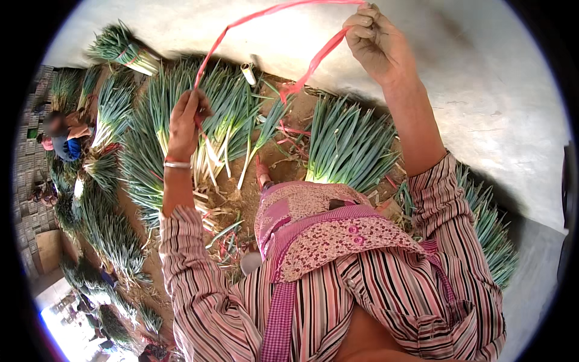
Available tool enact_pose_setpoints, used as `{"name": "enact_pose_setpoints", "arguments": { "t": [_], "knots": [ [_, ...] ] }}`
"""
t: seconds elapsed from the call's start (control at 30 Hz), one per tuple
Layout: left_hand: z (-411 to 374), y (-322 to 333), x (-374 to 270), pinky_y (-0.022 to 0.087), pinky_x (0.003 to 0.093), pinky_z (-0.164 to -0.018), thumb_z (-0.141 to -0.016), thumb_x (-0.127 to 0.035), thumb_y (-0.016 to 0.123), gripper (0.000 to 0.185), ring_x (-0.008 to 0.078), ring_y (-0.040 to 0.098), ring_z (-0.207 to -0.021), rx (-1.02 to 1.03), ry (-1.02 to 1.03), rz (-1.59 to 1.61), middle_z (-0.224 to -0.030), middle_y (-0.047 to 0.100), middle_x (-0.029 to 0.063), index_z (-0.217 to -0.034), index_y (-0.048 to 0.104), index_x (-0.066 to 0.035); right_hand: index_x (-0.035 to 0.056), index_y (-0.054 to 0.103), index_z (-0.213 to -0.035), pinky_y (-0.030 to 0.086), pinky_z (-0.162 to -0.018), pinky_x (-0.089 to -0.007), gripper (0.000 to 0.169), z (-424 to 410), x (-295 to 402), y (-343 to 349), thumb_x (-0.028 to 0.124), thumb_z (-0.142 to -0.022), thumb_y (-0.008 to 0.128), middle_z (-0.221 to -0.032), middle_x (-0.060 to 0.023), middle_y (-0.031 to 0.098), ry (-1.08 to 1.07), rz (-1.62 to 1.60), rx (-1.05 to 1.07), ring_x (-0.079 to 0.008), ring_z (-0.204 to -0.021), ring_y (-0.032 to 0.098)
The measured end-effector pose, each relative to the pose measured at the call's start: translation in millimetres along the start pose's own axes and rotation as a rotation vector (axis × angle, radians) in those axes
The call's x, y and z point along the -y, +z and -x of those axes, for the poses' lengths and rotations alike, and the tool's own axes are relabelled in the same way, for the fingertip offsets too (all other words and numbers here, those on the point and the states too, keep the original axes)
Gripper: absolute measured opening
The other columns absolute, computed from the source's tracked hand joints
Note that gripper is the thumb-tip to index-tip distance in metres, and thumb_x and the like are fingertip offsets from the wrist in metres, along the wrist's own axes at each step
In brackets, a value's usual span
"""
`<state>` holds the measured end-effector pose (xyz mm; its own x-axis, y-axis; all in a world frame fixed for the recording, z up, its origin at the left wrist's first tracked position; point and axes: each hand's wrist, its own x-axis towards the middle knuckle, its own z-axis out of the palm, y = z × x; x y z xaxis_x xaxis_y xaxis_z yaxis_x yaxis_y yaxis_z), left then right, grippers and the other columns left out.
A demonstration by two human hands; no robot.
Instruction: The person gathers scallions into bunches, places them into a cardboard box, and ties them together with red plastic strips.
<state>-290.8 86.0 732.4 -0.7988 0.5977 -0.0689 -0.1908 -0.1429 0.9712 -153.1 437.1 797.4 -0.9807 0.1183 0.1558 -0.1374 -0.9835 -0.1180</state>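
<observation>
Between my raised hands runs a pink plastic strip (pixel 267 14), curving over the gap. My left hand (pixel 185 118) pinches it on the left, and a short tail hangs below the fingers. High at the upper right, in front of the pale wall, my right hand (pixel 373 43) grips the strip, whose other length dangles from the fist. Loose green onions (pixel 221 122) with white stalks lie on the ground behind my left hand. A spread of green onions (pixel 348 140) lies just beyond the floral apron (pixel 334 231).
A green onion bundle (pixel 126 50) bound with a pink tie rests at the upper left. A person (pixel 65 135) is low among more onion heaps (pixel 113 240) at the left. The pale wall (pixel 488 99) borders the right side. Pink strip scraps (pixel 289 131) litter the brown ground.
</observation>
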Motion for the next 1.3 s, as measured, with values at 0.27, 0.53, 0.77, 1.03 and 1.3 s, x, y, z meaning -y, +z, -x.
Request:
{"name": "enact_pose_setpoints", "arguments": {
  "t": [0.27,0.53,0.77,1.03,1.3],
  "knots": [
    [-44,32,48,0.041,0.0365,-0.094,-0.095,-0.020,0.041,0.019,0.0249,0.056,-0.106,0.103,0.016,0.344,-0.112,0.058,0.0222,-0.090,0.054,-0.007,0.0037,0.052,-0.080,0.040,-0.052,-0.0213,0.015,-22,-40,26,0.006,-0.093,0.043,-0.071,-0.0031,0.051,-0.048,0.090,-0.107,-0.0122,-0.062,0.049],
    [-24,98,21,0.033,0.0229,-0.042,-0.098,-0.030,0.038,0.023,0.0091,0.041,-0.047,0.318,-0.129,0.375,-0.069,0.051,0.0031,-0.090,0.049,-0.011,0.0053,0.050,-0.081,0.041,-0.050,-0.0216,0.017,-33,-34,-1,0.010,-0.095,0.043,-0.070,-0.0025,0.051,-0.185,0.202,-0.220,-0.0121,-0.061,0.049],
    [-5,64,18,0.020,0.0201,-0.039,-0.094,-0.029,0.048,0.019,0.0037,0.028,-0.044,0.019,-0.131,0.028,-0.056,0.037,-0.0068,-0.092,0.058,-0.013,0.0068,0.047,-0.076,0.032,-0.048,-0.0228,0.018,2,32,0,0.015,-0.091,0.054,-0.065,-0.0009,0.040,-0.117,0.619,-0.215,-0.0119,-0.058,0.041],
    [54,83,70,0.048,0.0265,-0.076,-0.088,-0.022,0.058,0.025,0.0105,0.059,-0.084,0.076,-0.203,-0.578,-0.089,0.066,0.0051,-0.104,0.063,-0.003,0.0091,0.052,-0.094,0.043,-0.080,-0.0339,0.021,93,-13,-41,0.028,-0.088,0.060,-0.090,0.0009,0.055,-0.456,0.759,-0.732,-0.0133,-0.093,0.055],
    [120,140,129,0.045,0.0331,-0.066,-0.092,-0.029,0.050,0.029,0.0184,0.057,-0.073,0.459,-0.015,-0.476,-0.079,0.060,0.0104,-0.092,0.060,-0.002,0.0075,0.048,-0.080,0.025,-0.044,-0.0244,0.020,172,31,-92,0.021,-0.094,0.050,-0.063,0.0021,0.035,-0.356,0.143,-0.359,-0.0076,-0.050,0.027]
  ]
}}
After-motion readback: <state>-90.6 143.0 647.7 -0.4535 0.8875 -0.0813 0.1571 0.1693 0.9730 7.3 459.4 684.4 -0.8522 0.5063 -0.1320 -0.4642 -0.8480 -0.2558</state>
